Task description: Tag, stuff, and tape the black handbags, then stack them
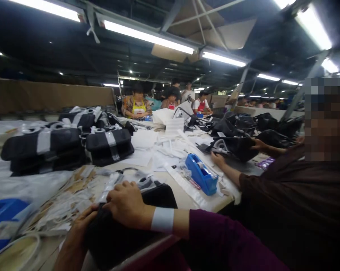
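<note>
A black handbag (117, 239) lies tilted at the near table edge, close to my body. My left hand (81, 226) grips its left edge, with the fingers curled over the side and partly hidden. Across the top of the bag is my right hand (127, 203), its fingers bent and pressed down near the same corner. A white band (162, 219) circles my right wrist, below a purple sleeve. Clear and whitish wrapping (150, 181) covers the bag's handle and hardware behind my right hand. What lies beneath my right fingers is hidden.
A blue tape dispenser (202, 175) stands right of centre. Wrapped black bags (110, 145) sit at the left. Scraps (65, 199), a blue object (3, 218) and a round tub (16, 252) are nearer. At right, a co-worker's hands (219, 160) hold another black bag (240, 146).
</note>
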Demonstrator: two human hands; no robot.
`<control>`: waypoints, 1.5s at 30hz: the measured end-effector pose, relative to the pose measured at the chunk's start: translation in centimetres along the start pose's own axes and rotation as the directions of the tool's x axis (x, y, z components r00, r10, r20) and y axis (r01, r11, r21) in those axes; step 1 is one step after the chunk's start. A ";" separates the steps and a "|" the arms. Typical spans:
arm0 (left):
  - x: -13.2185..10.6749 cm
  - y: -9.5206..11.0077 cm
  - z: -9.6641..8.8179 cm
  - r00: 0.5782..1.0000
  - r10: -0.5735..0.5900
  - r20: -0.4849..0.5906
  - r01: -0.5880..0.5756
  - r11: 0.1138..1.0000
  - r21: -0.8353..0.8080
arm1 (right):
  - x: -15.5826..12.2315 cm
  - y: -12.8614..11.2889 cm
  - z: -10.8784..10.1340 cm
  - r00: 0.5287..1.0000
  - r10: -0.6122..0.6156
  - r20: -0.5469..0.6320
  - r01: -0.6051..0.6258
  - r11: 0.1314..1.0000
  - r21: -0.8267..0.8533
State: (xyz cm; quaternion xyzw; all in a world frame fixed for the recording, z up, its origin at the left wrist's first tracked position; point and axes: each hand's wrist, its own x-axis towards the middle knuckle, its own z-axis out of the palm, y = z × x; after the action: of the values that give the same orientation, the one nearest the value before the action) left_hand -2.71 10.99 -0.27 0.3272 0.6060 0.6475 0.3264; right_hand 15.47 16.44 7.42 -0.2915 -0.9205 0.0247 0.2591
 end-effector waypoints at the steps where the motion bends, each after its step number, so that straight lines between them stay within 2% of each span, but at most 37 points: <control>1: -0.4 -0.3 -0.3 1.000 -0.005 -0.009 0.005 1.000 0.004 | -0.4 0.0 0.1 0.999 -0.023 -0.038 0.022 1.000 -0.007; 4: -1.1 -0.5 0.3 1.000 -0.001 0.008 0.001 1.000 -0.001 | -1.4 -0.1 0.2 0.992 -0.109 -0.064 0.107 0.993 -0.039; 8: -2.4 0.6 1.5 0.999 0.019 0.047 -0.018 1.000 -0.023 | -2.2 -0.2 -0.1 0.980 -0.190 -0.065 0.187 0.981 -0.046; 12: -3.3 1.3 1.9 0.998 0.055 0.005 -0.055 0.998 -0.023 | -2.6 -0.4 -0.2 0.982 -0.166 -0.090 0.165 0.986 -0.024; 16: -3.2 0.5 2.0 0.997 0.078 -0.005 -0.079 0.996 -0.050 | -2.7 -0.7 0.2 0.986 -0.147 -0.083 0.147 0.989 -0.006; 21: -2.9 -0.2 2.3 0.998 0.050 -0.047 -0.059 0.972 -0.228 | -2.7 -0.8 0.5 0.996 -0.078 -0.036 0.078 0.997 0.019; 24: -3.1 0.5 2.4 0.999 0.041 0.009 -0.037 0.965 -0.261 | -2.8 -0.9 0.3 0.999 -0.050 -0.003 0.050 0.999 0.018; 26: -3.5 1.0 2.0 0.995 0.064 0.078 -0.042 0.966 -0.253 | -2.9 -1.0 0.1 0.999 -0.042 0.007 0.042 0.999 0.013; 29: -4.4 1.3 1.1 0.984 0.129 0.121 -0.101 0.971 -0.215 | -2.9 -0.9 -0.1 0.998 -0.064 0.007 0.064 0.998 0.008; 30: -4.7 1.4 0.7 0.981 0.149 0.124 -0.128 0.979 -0.160 | -2.9 -0.8 -0.2 0.996 -0.088 0.006 0.088 0.996 0.006; 32: -5.1 1.7 0.3 0.974 0.201 0.103 -0.208 0.976 0.065 | -2.8 -0.6 -0.2 0.988 -0.156 0.006 0.156 0.988 0.001; 34: -5.3 2.3 0.4 0.938 0.341 0.059 -0.338 0.864 0.373 | -2.8 -0.3 -0.3 0.973 -0.229 0.013 0.229 0.974 -0.001; 35: -5.3 2.8 0.6 0.896 0.442 0.041 -0.401 0.768 0.500 | -2.9 -0.1 -0.4 0.965 -0.261 0.021 0.261 0.965 0.002; 37: -5.1 4.1 1.6 0.786 0.615 0.058 -0.511 0.595 0.620 | -3.0 0.2 -0.9 0.951 -0.308 0.033 0.307 0.951 0.026; 38: -4.9 4.9 2.3 0.750 0.654 0.103 -0.560 0.544 0.625 | -3.1 0.5 -1.3 0.950 -0.311 0.022 0.309 0.949 0.055; 40: -4.5 6.3 4.0 0.740 0.618 0.266 -0.638 0.516 0.572 | -3.4 1.4 -2.5 0.966 -0.247 -0.071 0.255 0.954 0.158; 42: -4.1 7.4 6.0 0.736 0.484 0.473 -0.677 0.546 0.494 | -4.0 2.8 -3.9 0.971 -0.054 -0.233 0.125 0.944 0.305; 43: -3.9 7.8 7.1 0.721 0.414 0.556 -0.682 0.564 0.465 | -4.4 3.7 -4.7 0.950 0.076 -0.302 0.046 0.924 0.379; 45: -3.3 8.2 9.2 0.676 0.312 0.668 -0.688 0.592 0.420 | -5.6 5.7 -5.7 0.876 0.314 -0.366 -0.100 0.861 0.499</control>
State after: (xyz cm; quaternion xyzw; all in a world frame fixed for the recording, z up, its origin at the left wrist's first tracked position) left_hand 6.54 13.08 8.34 0.7456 0.5502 0.3485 0.1410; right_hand 25.15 17.51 8.65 -0.3183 -0.7680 0.2072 0.5157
